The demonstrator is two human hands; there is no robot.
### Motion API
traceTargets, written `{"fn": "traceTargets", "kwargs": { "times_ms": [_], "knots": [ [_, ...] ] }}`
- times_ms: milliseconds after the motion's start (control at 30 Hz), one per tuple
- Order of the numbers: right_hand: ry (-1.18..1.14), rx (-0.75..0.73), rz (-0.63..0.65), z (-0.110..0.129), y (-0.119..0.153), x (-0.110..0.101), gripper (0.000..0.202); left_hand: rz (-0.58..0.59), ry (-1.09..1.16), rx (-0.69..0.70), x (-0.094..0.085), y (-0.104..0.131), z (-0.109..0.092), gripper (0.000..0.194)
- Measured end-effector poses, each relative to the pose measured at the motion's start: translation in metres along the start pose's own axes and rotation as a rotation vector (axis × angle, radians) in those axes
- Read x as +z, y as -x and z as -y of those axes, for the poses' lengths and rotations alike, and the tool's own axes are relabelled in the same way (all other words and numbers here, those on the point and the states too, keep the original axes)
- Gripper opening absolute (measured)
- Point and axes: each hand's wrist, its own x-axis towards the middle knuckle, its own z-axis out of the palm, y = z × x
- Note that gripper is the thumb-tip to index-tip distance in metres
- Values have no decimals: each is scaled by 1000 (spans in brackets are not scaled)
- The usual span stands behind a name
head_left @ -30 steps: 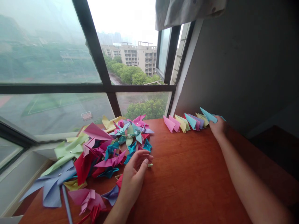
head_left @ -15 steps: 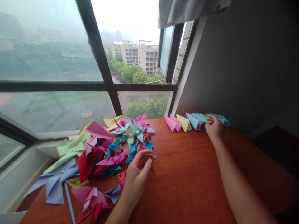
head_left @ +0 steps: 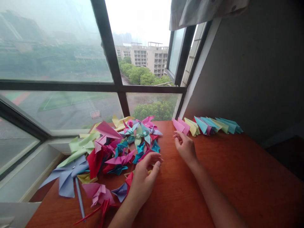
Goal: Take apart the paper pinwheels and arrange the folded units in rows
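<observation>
Both hands (head_left: 144, 175) are bare, with slender fingers (head_left: 152, 155), narrow wrists (head_left: 196, 165) and slim, uncovered forearms (head_left: 213, 193).

Pink, yellow, blue and green paper planes (head_left: 212, 124); lavender-blue pinwheel (head_left: 68, 175); reddish-brown table (head_left: 180, 193)

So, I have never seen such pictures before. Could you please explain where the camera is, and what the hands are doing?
There is no machine here, only a person's bare left hand and right hand. One camera, worn on the head, looks forward and down. On the brown table, a colourful paper pile lies at left, beside the left hand. At right is a row of pointed folded papers; the right hand is near its pink end. Neither hand visibly holds anything.
</observation>
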Motion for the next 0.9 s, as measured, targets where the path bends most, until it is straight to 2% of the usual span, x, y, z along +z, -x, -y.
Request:
{"fn": "traceTargets", "kwargs": {
  "times_ms": [167, 433, 533, 600, 667, 733, 833, 900],
  "knots": [
    [-21, -29, 160, 0, 20, 19, 32, -68, -226, 34, -5, -2, -6, 14],
    [-26, -110, 262, -3, 26, 30, 31, -82, -220, 78, -12, -1, -14, 15],
    [-42, -103, 271, -4, 26, 30, 31, -98, -303, 122, -21, 6, -22, 17],
    [-39, -107, 277, -5, 26, 30, 30, -166, -447, 179, -35, 12, -27, 18],
    [-33, -114, 281, -5, 26, 30, 30, -276, -624, 215, -58, 18, -29, 19],
    [-30, -120, 284, -5, 27, 30, 30, -370, -812, 153, -85, 25, -29, 22],
    [-24, -124, 290, -5, 27, 30, 30, -513, -1087, -16, -125, 32, -27, 24],
    [-20, -123, 292, -4, 27, 30, 30, -540, -1187, -111, -144, 34, -25, 27]
  ]
}}
